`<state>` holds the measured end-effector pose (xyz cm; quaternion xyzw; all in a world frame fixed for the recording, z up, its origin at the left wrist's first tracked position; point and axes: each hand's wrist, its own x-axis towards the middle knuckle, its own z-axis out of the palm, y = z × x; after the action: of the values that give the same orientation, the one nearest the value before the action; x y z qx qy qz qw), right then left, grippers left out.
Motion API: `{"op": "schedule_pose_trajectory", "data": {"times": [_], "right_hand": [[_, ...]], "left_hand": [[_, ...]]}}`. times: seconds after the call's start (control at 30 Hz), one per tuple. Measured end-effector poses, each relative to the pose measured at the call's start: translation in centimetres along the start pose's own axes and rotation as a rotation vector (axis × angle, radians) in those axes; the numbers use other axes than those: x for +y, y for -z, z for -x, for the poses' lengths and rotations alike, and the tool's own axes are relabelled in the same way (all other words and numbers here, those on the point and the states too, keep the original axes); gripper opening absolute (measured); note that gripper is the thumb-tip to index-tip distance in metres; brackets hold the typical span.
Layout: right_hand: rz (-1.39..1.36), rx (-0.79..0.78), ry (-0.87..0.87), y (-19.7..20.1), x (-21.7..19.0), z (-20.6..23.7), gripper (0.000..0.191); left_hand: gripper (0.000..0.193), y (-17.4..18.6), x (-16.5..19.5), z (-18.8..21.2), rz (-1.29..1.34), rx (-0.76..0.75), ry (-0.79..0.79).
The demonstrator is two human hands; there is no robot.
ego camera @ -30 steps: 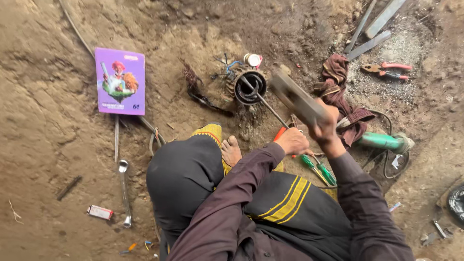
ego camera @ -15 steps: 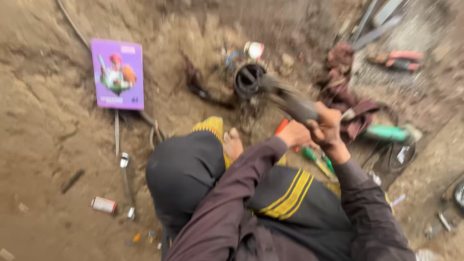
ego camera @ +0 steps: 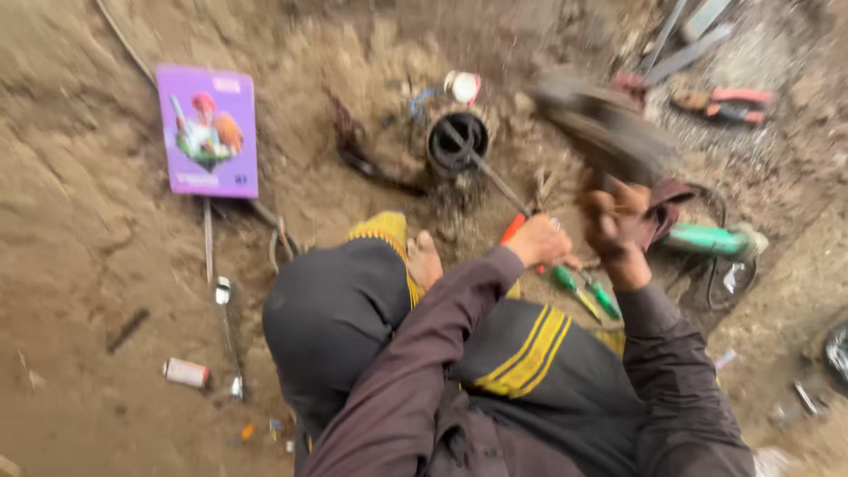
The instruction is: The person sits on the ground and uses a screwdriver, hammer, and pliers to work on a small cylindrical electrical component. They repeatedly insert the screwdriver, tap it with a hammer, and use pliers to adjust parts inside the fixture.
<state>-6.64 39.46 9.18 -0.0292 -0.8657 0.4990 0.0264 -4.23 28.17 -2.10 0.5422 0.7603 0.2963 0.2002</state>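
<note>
Long metal rod with a red-orange handle [ego camera: 499, 190], chisel or driver type: it is lying slantwise, tip resting inside the round black metal housing [ego camera: 456, 141] half-sunk in the dirt, handle end running down and right into the left hand [ego camera: 541, 240]. Long axis is running upper-left to lower-right, so the housing is sitting up and left of the grip.

Left hand is clenching around the red handle, fingers wrapped, steadying the rod.

Right hand [ego camera: 609, 221] is gripping the shaft of a heavy dark hammer [ego camera: 605, 132]; the head is blurring badly, raised above and to the right of the rod's handle end. Right hand is just beside the left, slightly farther from the housing. Left hand is the nearer one to the rod.

Person is sitting on bare brown earth [ego camera: 79, 238], knees folded, a bare foot [ego camera: 424, 258] showing near the housing.

Around: two green-handled screwdrivers [ego camera: 587, 291] lying just below the hands; a green cylindrical power tool [ego camera: 711, 240] with cable to the right; red-handled pliers [ego camera: 724, 102] farther up; a purple printed booklet [ego camera: 209, 131] well apart on the left; a small white cap [ego camera: 463, 86] just above the housing.
</note>
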Motion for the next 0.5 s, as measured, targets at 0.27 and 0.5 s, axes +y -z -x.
{"op": "schedule_pose_trajectory", "data": {"times": [0.27,0.5], "right_hand": [[0.633,-0.41,-0.089,-2.4,1.4,-1.4,0.039],[0.408,-0.282,0.105,1.7,-7.2,-2.5,0.042]], "left_hand": [[0.083,2.4,0.2,-0.6,0.18,-0.331,0.245],[0.066,0.7,0.7,-0.7,0.125,0.137,0.027]]}}
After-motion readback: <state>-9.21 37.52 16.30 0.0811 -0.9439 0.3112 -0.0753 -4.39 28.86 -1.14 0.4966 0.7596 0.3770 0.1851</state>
